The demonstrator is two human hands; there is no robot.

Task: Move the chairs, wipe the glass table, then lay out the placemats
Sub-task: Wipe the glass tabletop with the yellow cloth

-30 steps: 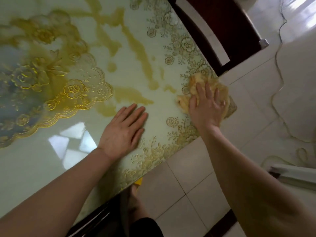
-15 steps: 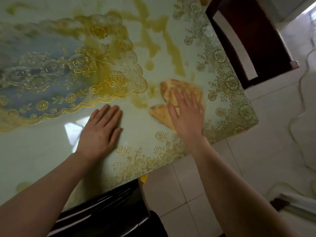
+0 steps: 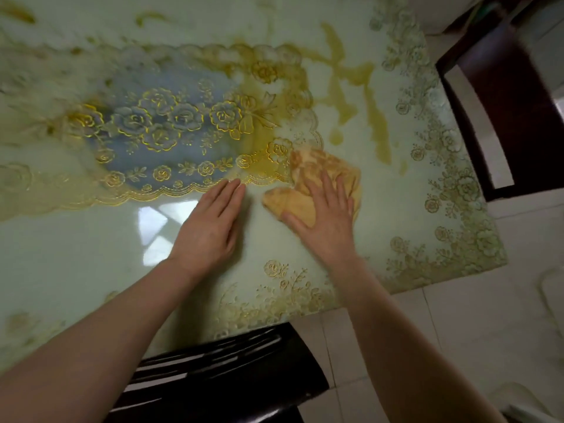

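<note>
The glass table [image 3: 91, 270] has a pale green top with gold lace patterns under the glass. My right hand [image 3: 323, 221] presses flat on a yellow-orange cloth [image 3: 323, 166] lying near the table's right end. My left hand [image 3: 210, 227] rests flat on the bare glass just left of the cloth, fingers straight. Yellowish wet smears [image 3: 375, 123] streak the glass beyond the cloth. One dark chair [image 3: 500, 117] stands at the right end of the table. Another dark chair [image 3: 219, 380] is below the near edge.
Pale floor tiles [image 3: 457, 331] lie to the right of the table's corner [image 3: 500, 257]. A white object [image 3: 549, 291] sits on the floor at the far right, blurred.
My right hand has slid the cloth leftward from the table's right edge toward the middle, close to my left hand. The view has swung left and the near chair has come into sight.
</note>
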